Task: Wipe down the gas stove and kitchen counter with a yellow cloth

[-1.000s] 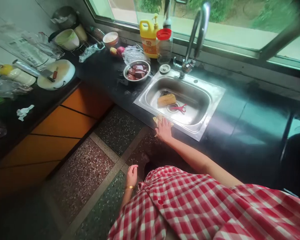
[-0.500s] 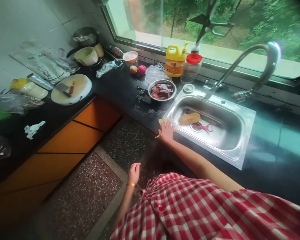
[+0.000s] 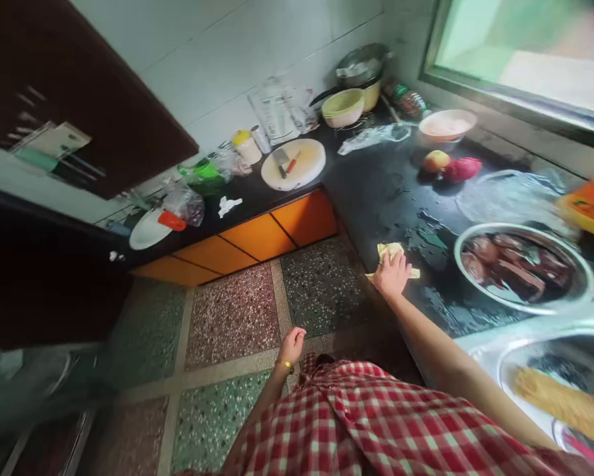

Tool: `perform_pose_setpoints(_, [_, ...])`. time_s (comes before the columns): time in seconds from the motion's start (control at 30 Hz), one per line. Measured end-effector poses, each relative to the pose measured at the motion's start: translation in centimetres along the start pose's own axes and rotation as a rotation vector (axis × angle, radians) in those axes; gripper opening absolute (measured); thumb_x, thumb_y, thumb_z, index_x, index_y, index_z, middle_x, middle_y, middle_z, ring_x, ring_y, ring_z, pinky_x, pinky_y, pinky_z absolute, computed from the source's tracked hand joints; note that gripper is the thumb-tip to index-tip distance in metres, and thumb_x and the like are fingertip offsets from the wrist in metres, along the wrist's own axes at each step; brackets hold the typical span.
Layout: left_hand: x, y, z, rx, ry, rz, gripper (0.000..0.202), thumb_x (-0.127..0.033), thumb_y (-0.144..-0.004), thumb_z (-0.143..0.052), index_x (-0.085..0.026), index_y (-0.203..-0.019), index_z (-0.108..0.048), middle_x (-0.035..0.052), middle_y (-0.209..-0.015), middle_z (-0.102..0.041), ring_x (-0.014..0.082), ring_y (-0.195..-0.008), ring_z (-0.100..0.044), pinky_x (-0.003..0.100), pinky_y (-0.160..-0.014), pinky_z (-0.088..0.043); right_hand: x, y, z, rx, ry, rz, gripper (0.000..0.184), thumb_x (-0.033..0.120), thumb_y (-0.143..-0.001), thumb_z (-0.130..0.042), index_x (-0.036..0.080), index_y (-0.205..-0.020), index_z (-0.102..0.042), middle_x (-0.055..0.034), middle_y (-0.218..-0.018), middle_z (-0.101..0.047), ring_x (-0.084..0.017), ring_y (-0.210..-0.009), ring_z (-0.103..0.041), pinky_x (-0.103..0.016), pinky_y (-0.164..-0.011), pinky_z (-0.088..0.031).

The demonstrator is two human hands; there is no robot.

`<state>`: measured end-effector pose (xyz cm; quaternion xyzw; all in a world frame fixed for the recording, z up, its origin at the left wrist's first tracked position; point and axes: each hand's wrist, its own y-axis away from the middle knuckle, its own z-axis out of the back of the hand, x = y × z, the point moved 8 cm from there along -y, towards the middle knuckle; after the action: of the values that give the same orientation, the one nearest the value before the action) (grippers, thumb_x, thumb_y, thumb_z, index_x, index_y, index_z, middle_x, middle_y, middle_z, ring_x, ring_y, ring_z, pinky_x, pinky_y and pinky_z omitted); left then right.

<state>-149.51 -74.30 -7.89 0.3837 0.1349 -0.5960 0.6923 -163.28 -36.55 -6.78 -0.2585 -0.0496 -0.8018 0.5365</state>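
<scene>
My right hand (image 3: 394, 276) presses a pale yellow cloth (image 3: 390, 251) flat on the wet black countertop (image 3: 356, 198), close to its front edge. Right of it stands a metal bowl (image 3: 458, 261) of dark red meat pieces in liquid. Over the floor, in front of my checked clothing, hangs my left hand (image 3: 293, 345), its fingers curled in with nothing seen in them and a gold bracelet on the wrist. At the lower right, the sink (image 3: 485, 344) is partly cut off; a brown, elongated piece (image 3: 564, 400) lies in it.
Behind the cloth lie a yellow-red fruit (image 3: 436, 161) and a pink fruit (image 3: 462, 169), near a bowl (image 3: 448, 124) and a plastic bag (image 3: 509, 198). A cleaver (image 3: 280, 162) and a red-handled knife (image 3: 291, 165) rest on a round cutting board (image 3: 309, 165). Crumpled tissue (image 3: 229, 205) lies farther left.
My view has swung left. My right hand has carried the cloth from the sink's left edge onto the counter left of the meat bowl. My left hand still hangs curled.
</scene>
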Motion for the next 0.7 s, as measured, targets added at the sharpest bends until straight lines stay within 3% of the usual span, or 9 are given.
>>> perform_pose_setpoints(0.07, [1.8,0.2,1.1,-0.026,0.022,0.078,0.027,-0.033,-0.083,-0.043,-0.019,-0.084,-0.066,0.0067,-0.086,-0.070,0.0193,-0.084,-0.064,0.033,-0.083,-0.049,1.8,-2.4,-2.0,0.070,-0.172,0.028,0.046,0.022,-0.084,-0.042,0.008,-0.122,-0.062,-0.0267,-0.141,-0.045,-0.038,-0.130,-0.039,-0.057,-0.103,-0.027])
perform_pose_setpoints(0.17, [4.5,0.0,3.2,-0.087,0.053,0.153,0.027,-0.035,-0.081,-0.045,-0.020,-0.081,-0.067,0.0062,-0.085,-0.070,0.0199,-0.085,-0.064,0.033,-0.083,-0.049,6.2,-5.7,-6.1,0.202,-0.496,-0.065,0.039,0.022,-0.081,-0.045,0.009,-0.109,-0.069,-0.0224,-0.122,-0.062,-0.034,-0.116,-0.054,-0.052,-0.099,-0.037])
perform_pose_setpoints(0.3, [9.0,-3.0,8.2,-0.201,0.103,0.187,0.027,-0.037,-0.079,-0.046,-0.019,-0.080,-0.066,0.0059,-0.085,-0.071,0.0206,-0.086,-0.064,0.035,-0.084,-0.049,16.5,-8.4,-12.3,0.312,-0.829,-0.170,0.044,0.037,-0.083,-0.046,0.008,-0.109,-0.067,-0.0152,-0.095,-0.071,-0.024,-0.084,-0.066,-0.041,-0.080,-0.051])
perform_pose_setpoints(0.4, [13.2,-7.4,13.2,-0.289,0.157,0.181,0.027,-0.039,-0.078,-0.047,-0.019,-0.080,-0.066,0.0055,-0.084,-0.071,0.0209,-0.086,-0.064,0.035,-0.084,-0.049,25.2,-9.5,-16.5,0.358,-1.042,-0.141,0.049,0.045,-0.080,-0.052,0.008,-0.109,-0.068,-0.0150,-0.099,-0.071,-0.024,-0.086,-0.067,-0.040,-0.081,-0.052])
perform_pose_setpoints(0.57, [18.4,-15.9,23.3,-0.365,0.190,0.159,0.032,-0.043,-0.077,-0.045,-0.018,-0.079,-0.065,0.0051,-0.078,-0.069,0.0213,-0.078,-0.064,0.037,-0.080,-0.050,35.4,-12.6,-20.6,0.232,-0.838,-0.016,0.040,0.037,-0.083,-0.047,0.014,-0.107,-0.070,-0.0136,-0.107,-0.071,-0.026,-0.099,-0.065,-0.046,-0.092,-0.049])
perform_pose_setpoints(0.7, [18.7,-22.9,31.6,-0.365,0.175,0.095,0.030,-0.038,-0.078,-0.044,-0.017,-0.081,-0.066,0.0070,-0.083,-0.069,0.0220,-0.082,-0.064,0.037,-0.082,-0.050,41.5,-16.1,-23.0,0.169,-0.598,0.079,0.041,0.025,-0.086,-0.039,0.015,-0.112,-0.068,-0.0120,-0.117,-0.068,-0.025,-0.110,-0.061,-0.047,-0.100,-0.044])
